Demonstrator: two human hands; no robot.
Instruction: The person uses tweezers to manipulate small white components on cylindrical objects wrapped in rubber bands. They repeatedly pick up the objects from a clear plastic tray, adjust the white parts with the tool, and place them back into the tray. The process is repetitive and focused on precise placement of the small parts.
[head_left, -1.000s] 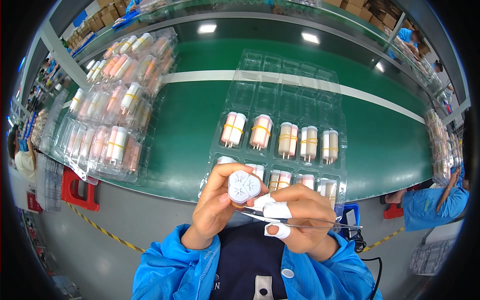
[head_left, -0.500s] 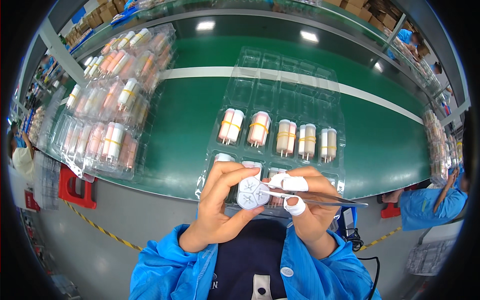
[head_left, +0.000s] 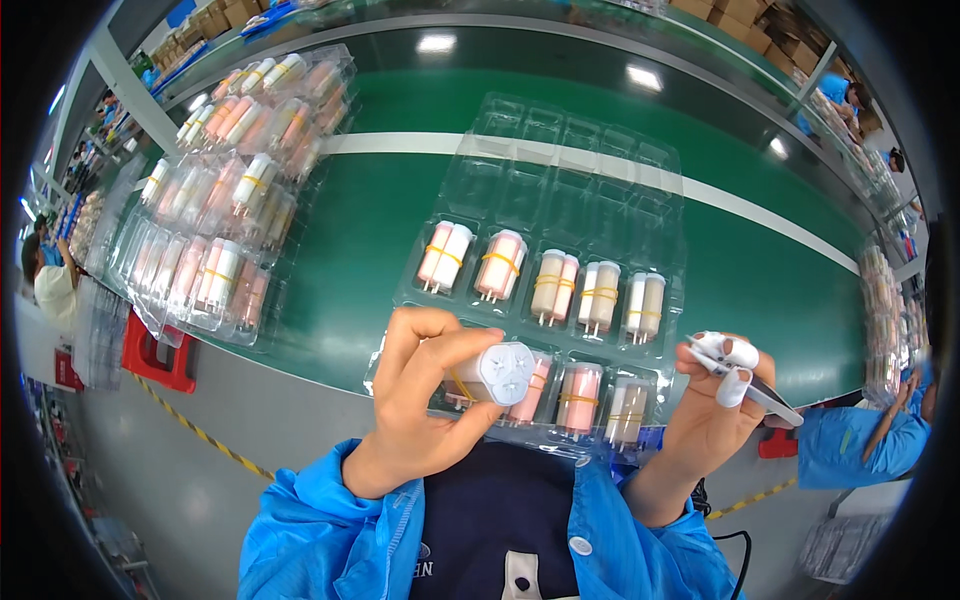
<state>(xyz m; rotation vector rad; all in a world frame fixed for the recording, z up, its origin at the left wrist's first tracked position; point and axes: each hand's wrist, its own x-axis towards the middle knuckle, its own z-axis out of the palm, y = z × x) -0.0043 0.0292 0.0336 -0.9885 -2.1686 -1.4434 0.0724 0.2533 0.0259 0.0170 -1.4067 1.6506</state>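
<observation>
My left hand [head_left: 415, 410] is closed around a banded bundle of tubes [head_left: 506, 374], its pale, three-lobed end turned up. Off to the right, my right hand [head_left: 710, 425] grips metal tweezers [head_left: 772, 402], their tips pointing left, away from the bundle. White wraps [head_left: 738, 352] cover the thumb and a finger of that hand. Beneath both hands lies a clear plastic tray [head_left: 560, 225]. Bundles of pink, white and beige tubes with yellow bands, such as a pink one [head_left: 580, 396], sit in its nearer pockets; my left hand partly hides the front row.
Stacked clear trays full of tube bundles [head_left: 225, 200] stand on the left of the green table [head_left: 780, 270]. A red stool [head_left: 158, 352] is below the left edge. A person in blue [head_left: 870, 430] sits at the right, near more stacked trays [head_left: 880, 330].
My right hand and the tweezers have moved right, away from the bundle's end. My left hand still holds the bundle, now tilted so more of its side shows.
</observation>
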